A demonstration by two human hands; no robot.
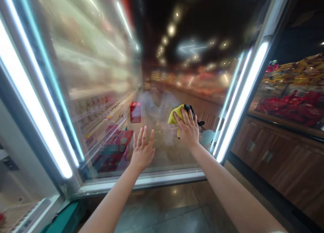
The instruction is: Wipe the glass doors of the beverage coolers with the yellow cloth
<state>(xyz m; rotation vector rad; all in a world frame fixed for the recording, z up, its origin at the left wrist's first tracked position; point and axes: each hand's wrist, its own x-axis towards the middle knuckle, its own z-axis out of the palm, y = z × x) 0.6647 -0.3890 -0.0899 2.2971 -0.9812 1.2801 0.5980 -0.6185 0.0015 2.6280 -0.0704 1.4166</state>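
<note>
The right hand (188,131), fingers spread, is pressing a yellow-and-black cloth (174,116) against the glass pane (164,155), right of its middle. The left hand (142,151) is facing the pane with fingers spread; whether it is touching, I cannot tell.

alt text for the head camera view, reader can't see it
A person's right hand lies flat on a yellow-and-black cloth against a glass pane; the open left hand is beside it. Light tubes line both sides.
</note>
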